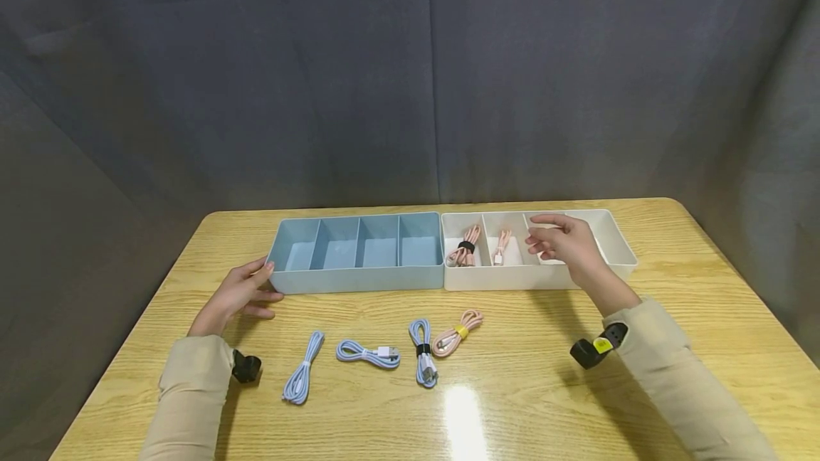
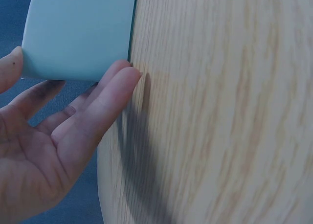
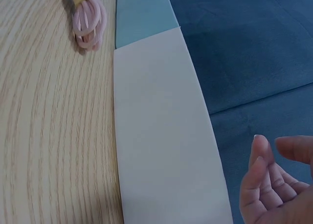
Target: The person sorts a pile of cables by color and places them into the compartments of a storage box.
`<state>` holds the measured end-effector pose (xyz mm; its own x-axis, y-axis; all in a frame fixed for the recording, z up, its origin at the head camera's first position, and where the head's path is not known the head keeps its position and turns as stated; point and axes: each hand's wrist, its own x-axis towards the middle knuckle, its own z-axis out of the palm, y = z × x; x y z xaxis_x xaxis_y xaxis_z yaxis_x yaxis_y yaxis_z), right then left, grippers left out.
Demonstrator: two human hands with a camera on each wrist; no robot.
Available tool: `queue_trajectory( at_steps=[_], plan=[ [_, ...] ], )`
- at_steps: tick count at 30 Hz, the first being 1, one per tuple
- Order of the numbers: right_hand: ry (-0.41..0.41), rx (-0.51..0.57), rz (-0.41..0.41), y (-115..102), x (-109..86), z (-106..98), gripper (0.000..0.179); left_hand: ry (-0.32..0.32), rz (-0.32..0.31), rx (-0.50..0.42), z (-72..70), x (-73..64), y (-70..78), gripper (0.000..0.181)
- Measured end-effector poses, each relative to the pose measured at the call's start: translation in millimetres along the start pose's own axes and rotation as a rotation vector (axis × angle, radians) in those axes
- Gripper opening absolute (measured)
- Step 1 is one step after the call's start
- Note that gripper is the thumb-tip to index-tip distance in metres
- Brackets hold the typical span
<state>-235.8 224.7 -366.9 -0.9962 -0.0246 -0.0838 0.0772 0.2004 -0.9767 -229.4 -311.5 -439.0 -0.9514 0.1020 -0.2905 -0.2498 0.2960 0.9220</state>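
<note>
My left hand rests at the left end of the pale blue divided box, thumb by its top rim and fingers extended along the end wall. In the left wrist view those fingertips lie right at the box's lower corner. My right hand hovers over the right half of the white divided box, fingers loosely bent and holding nothing. It hides part of the compartments below. Inside the white box are a pink cable with a black strap and a pink cable with a white tie.
On the wooden table, before the boxes, lie a blue cable, a second blue cable, a blue cable with a black strap and a pink cable with a yellow strap. A dark curtain hangs behind.
</note>
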Motion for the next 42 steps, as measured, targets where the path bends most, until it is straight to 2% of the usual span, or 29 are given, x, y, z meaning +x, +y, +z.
queue_trajectory(
  at_steps=[12,21,27,33,42],
  plan=[
    [-0.039,0.051,-0.025,-7.9,-16.8,-0.6,0.044,-0.005,-0.009,-0.003,0.6,-2.0,2.4,0.096],
    [-0.056,0.106,-0.053,-8.4,-25.1,-1.4,0.018,0.004,-0.005,0.007,0.4,1.0,-1.9,0.092],
    [-0.100,0.103,-0.064,-7.7,-30.9,-2.5,0.026,0.007,-0.006,0.009,-0.5,3.4,-4.0,0.091],
    [-0.155,0.101,-0.060,-4.6,-35.3,-1.2,0.018,-0.003,-0.005,0.001,0.7,-0.7,0.6,0.093],
    [-0.224,0.018,-0.088,1.2,-39.9,3.3,0.043,0.009,0.001,0.007,-0.3,3.8,-5.0,0.093]
  ],
)
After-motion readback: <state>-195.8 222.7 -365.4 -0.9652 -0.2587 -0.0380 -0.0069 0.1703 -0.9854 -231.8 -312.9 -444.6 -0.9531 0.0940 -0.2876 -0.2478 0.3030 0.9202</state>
